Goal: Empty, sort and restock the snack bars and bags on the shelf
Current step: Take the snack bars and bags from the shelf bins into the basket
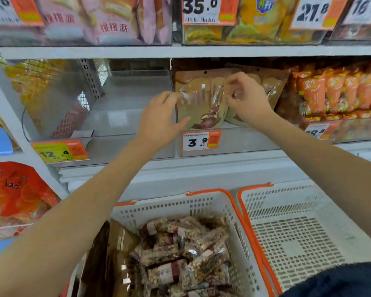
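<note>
We judge the emptying about half done: the clear plastic shelf bin on the left (124,116) holds nothing we can see, while the neighbouring clear bin with the 3.9 price tag (234,142) still holds the brown snack bags with a cartoon animal (204,99). Our left hand (161,121) reaches with relaxed fingers at the front bag's edge, its grip released, and our right hand (246,97) pinches a bag's top. Below, the white orange-rimmed plastic basket on the left (171,207) is heaped with clear-wrapped nut-and-grain snack bars (180,251); the matching basket on the right (287,211) sits bare.
</note>
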Available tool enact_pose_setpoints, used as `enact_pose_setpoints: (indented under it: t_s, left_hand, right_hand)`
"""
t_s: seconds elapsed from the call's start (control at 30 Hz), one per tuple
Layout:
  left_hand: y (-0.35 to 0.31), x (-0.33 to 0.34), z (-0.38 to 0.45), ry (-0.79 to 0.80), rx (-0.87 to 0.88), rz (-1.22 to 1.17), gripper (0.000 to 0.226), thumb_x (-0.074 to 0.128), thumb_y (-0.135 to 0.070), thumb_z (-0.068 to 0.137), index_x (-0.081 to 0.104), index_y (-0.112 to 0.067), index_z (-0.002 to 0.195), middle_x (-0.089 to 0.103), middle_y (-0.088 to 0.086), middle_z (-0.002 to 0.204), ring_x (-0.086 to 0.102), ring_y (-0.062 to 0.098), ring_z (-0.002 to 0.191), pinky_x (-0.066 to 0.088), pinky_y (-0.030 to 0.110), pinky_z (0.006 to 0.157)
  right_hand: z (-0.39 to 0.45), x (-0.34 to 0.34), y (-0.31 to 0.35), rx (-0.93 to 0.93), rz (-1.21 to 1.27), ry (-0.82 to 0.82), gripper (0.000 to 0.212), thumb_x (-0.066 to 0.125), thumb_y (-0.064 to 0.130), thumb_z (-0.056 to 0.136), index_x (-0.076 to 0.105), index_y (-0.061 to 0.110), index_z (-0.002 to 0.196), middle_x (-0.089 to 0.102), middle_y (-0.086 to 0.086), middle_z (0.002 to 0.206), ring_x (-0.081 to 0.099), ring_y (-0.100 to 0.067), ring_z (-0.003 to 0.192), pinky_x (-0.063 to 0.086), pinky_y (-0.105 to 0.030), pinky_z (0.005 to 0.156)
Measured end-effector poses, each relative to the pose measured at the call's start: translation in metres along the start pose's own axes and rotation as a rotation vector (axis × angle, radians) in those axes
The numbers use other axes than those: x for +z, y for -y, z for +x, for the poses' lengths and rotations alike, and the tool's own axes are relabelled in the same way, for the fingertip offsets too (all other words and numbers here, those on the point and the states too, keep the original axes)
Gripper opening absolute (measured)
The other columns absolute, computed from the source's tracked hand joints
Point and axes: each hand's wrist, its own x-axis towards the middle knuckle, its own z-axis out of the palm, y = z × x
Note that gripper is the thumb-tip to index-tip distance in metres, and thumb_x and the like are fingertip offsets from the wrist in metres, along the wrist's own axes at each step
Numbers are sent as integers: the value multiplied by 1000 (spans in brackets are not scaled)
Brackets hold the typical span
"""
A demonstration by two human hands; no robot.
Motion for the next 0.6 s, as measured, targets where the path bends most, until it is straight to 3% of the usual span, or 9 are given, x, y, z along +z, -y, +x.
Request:
enact_pose_setpoints:
  t_s: [0.1,0.17,0.23,0.33,0.43,0.5,0.6]
  left_hand:
    - [14,23,18,208,-46,38,67,52,-49,90,30,-22,148,20,-2,157,28,24,141,25,47,112]
    - [17,37,13,224,-76,-45,71,53,-38,94,15,-24,152,2,-11,160,45,25,129,42,43,97]
    - [18,42,8,191,-99,-46,74,52,-34,93,8,-25,152,-2,-15,159,59,27,108,48,36,77]
    - [19,42,9,199,-116,-31,74,51,-31,93,6,-27,152,-2,-18,158,61,26,86,46,32,62]
    - [19,42,8,201,-102,-36,74,50,-30,93,6,-28,152,-2,-20,158,55,19,71,32,25,48]
    - [18,42,7,204,-106,-39,72,49,-30,93,7,-29,152,-2,-20,158,51,14,69,28,22,47]
    - [16,40,7,205,-125,-51,71,48,-31,93,7,-30,151,-4,-21,157,48,11,72,33,26,54]
  right_hand:
    - [52,11,-13,-14,-197,115,64,67,28,86,37,13,141,45,-12,139,39,-28,130,36,-39,103]
    - [80,25,-21,48,-296,182,84,68,47,83,26,15,148,39,-14,143,33,-34,134,35,-46,105]
    - [100,37,-29,101,-385,240,95,63,61,80,15,22,152,31,-13,151,27,-37,138,27,-52,110]
    - [119,42,-31,140,-461,366,94,56,69,80,8,32,152,21,-3,158,18,-36,143,14,-58,114]
    - [130,41,-28,122,-414,449,85,48,73,81,17,34,150,31,-1,155,29,-31,140,25,-47,113]
    - [132,40,-26,69,-410,433,73,49,66,87,30,28,147,42,-5,147,37,-28,134,31,-39,106]
    - [127,41,-22,-14,-463,372,58,50,54,92,48,16,137,48,-8,139,42,-28,128,34,-39,102]
